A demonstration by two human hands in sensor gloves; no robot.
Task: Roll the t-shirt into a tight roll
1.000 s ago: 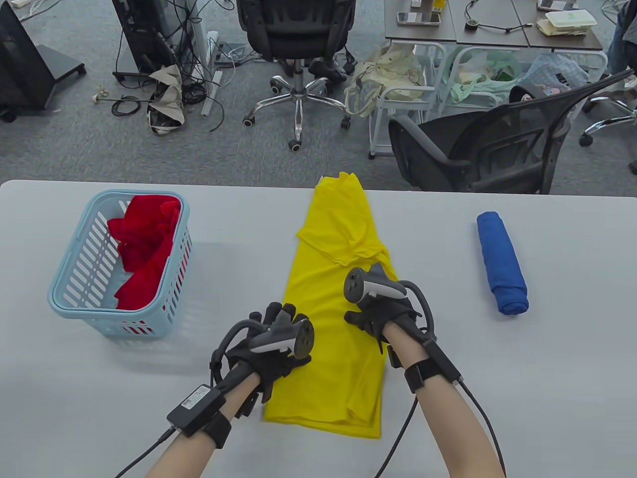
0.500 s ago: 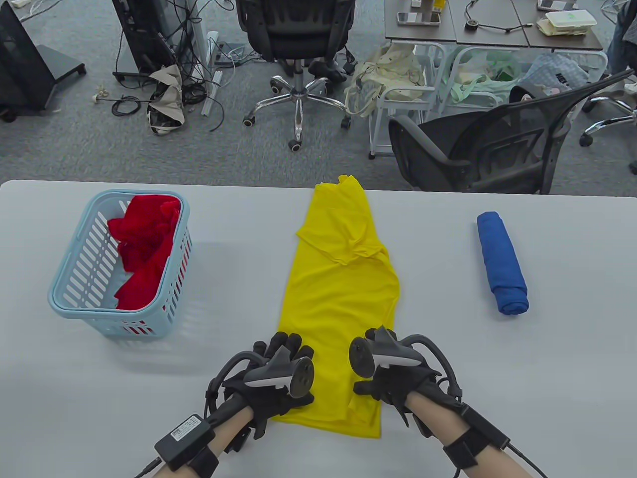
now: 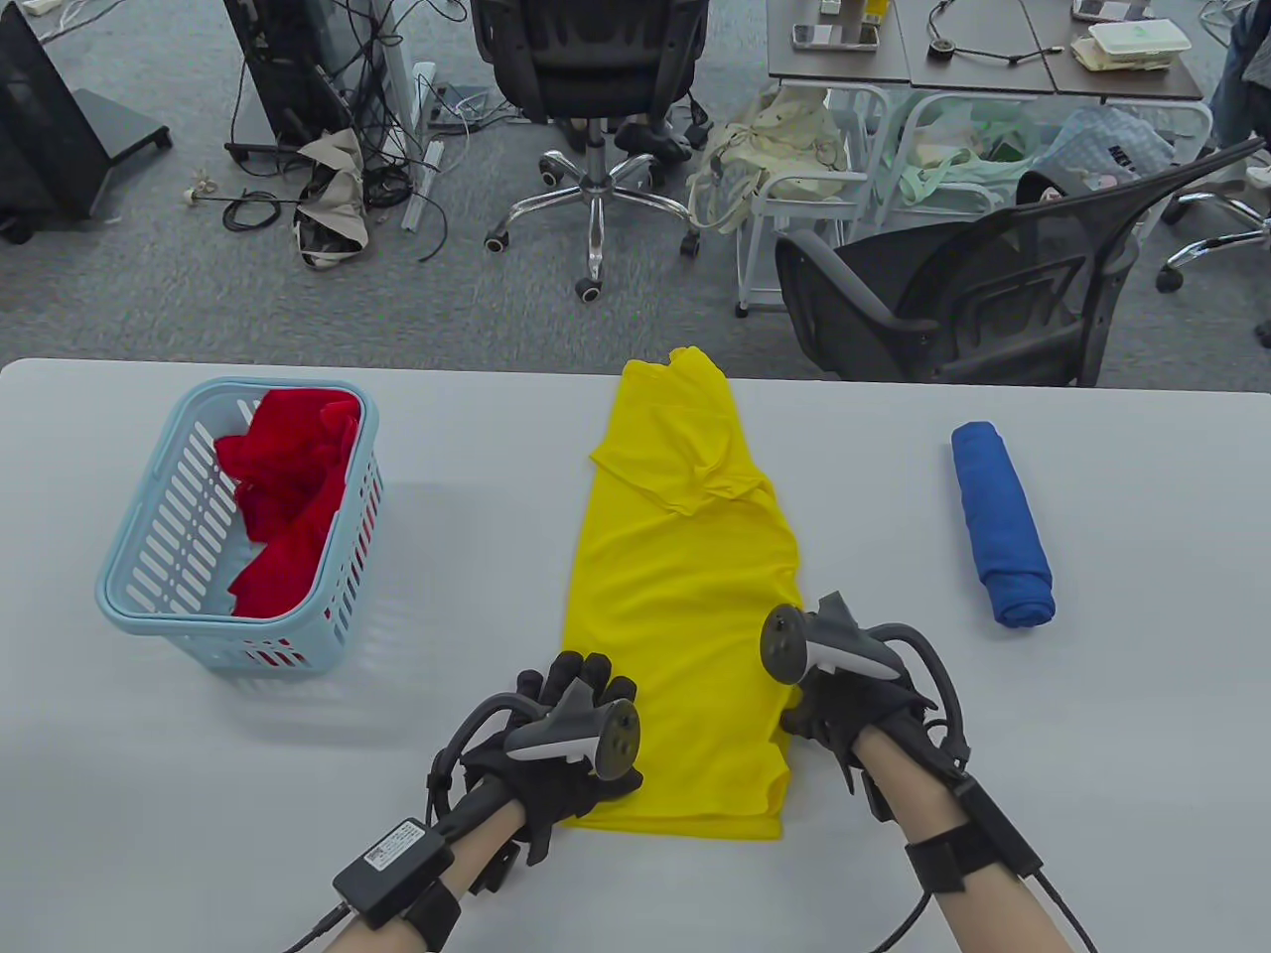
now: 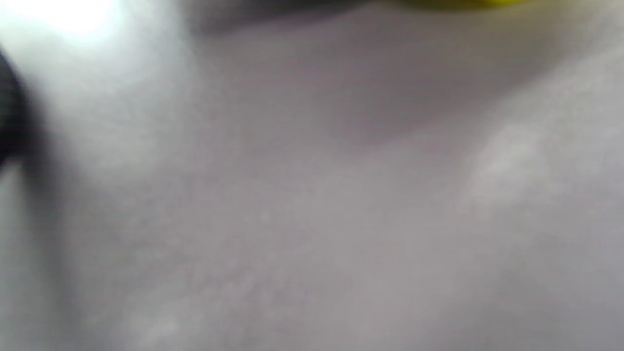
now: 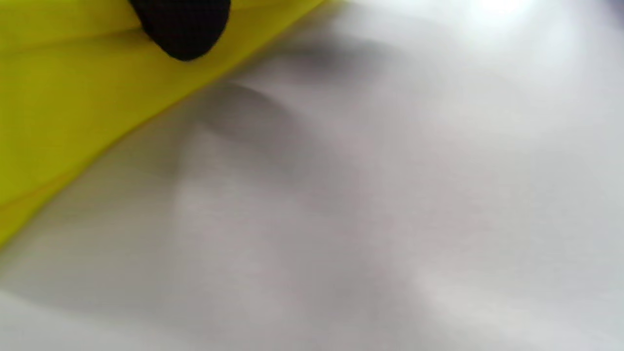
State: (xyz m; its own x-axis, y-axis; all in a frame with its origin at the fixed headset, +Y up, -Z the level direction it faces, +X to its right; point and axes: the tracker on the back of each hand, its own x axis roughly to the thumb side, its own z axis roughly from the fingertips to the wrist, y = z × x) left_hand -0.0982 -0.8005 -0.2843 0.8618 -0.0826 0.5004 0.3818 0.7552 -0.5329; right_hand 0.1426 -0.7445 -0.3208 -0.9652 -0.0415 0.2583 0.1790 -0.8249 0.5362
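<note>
Yellow t-shirt [image 3: 680, 596]: lies folded into a long strip mid-table, its near hem now squarer and wider than a second ago.
Left hand [image 3: 566, 740]: stays on the near-left hem corner, fingers spread flat.
Right hand [image 3: 844, 700]: has slid out to the strip's near right edge; a fingertip [image 5: 183, 27] presses the cloth, but I cannot tell its grip.
Meaning: the strip looks smoothed and ready; rolling not yet begun.
Around: blue roll [image 3: 1001, 536] right, basket [image 3: 149, 586] with red cloth [image 3: 288, 496] left, both well apart; nothing blocks.

Looks like an office or lab space: grey carpet [image 3: 149, 288], swivel office chairs [image 3: 591, 89], tangled cables [image 3: 298, 99] by equipment stands, desks [image 3: 983, 69] with phones and clutter.
</note>
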